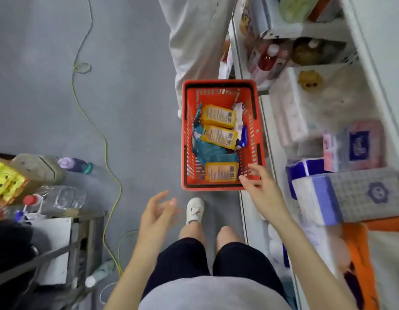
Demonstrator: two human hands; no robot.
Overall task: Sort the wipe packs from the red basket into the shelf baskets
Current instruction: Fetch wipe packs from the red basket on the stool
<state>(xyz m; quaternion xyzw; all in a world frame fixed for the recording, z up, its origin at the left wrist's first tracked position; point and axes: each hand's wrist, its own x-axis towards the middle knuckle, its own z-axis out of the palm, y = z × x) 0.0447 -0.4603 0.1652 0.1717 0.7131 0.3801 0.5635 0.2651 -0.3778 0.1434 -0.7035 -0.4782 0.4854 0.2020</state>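
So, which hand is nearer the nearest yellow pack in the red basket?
Right. The right hand is over the red basket, beside the yellow pack; the left hand hangs outside it.

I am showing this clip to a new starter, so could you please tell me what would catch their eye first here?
The red basket on the grey floor stands out first, beside the shelf, with three yellow wipe packs lying inside. The right hand reaches open over its near right corner; the left hand hangs open above the floor.

Wipe packs point(218, 116) in basket point(218, 82); shelves point(267, 117) seemingly right.
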